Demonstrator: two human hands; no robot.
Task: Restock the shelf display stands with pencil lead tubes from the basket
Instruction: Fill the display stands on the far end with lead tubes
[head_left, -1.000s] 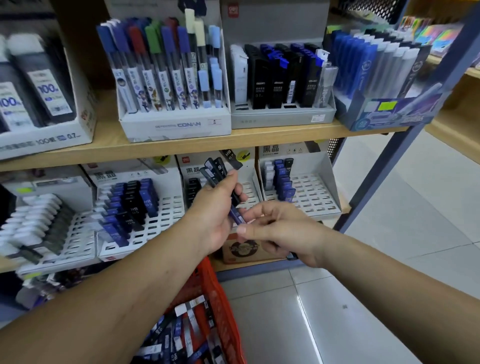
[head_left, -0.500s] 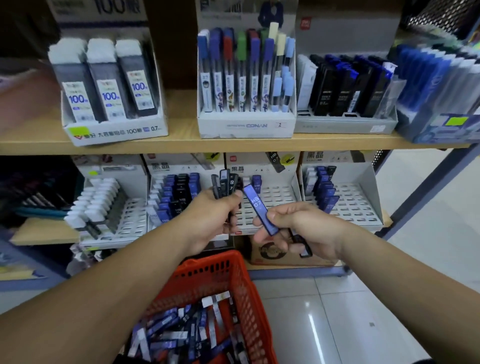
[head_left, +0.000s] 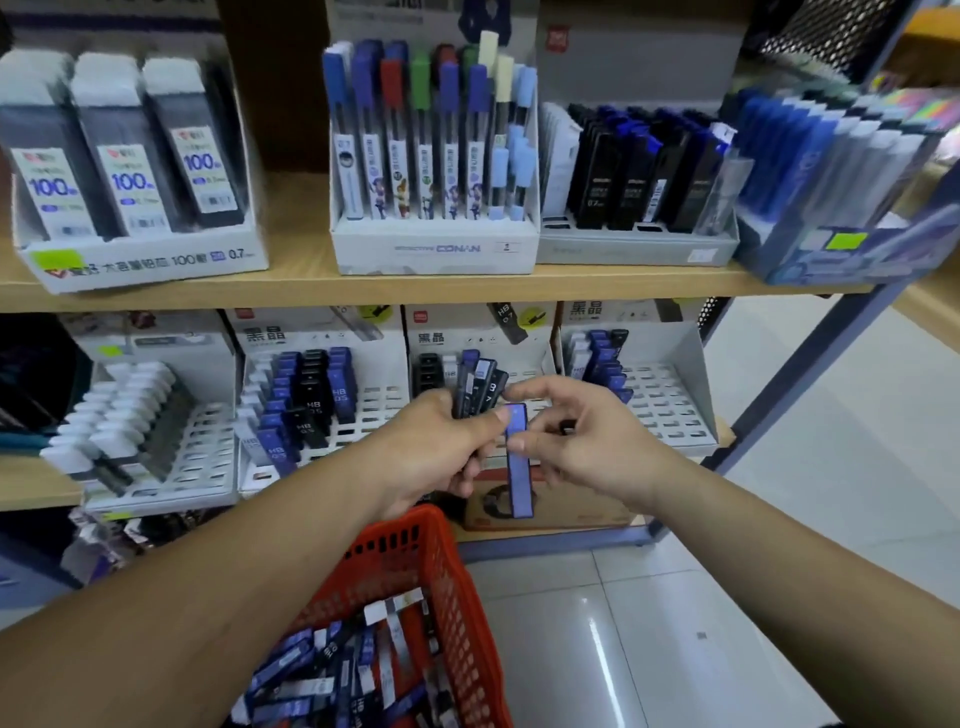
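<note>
Gripping a fanned bunch of pencil lead tubes (head_left: 475, 387), the left hand (head_left: 436, 449) curls round them just above the basket (head_left: 447, 561). The right hand (head_left: 584, 441), close beside it, pinches one blue tube (head_left: 518, 467) upright. Restocking looks partly done — the display stands (head_left: 670, 410) behind both hands show many bare slots, and the basket below holds plenty more.

On the upper shelf (head_left: 291, 286), a white box of "100" packs (head_left: 156, 265) sits at the left edge. A white CONAN box (head_left: 436, 249) stands mid-shelf with a grey tray of black cases (head_left: 634, 249) just beside it, and a blue box (head_left: 841, 254) overhangs the right edge. A brown carton (head_left: 571, 514) sits low, near the glossy tiled floor (head_left: 779, 571).
</note>
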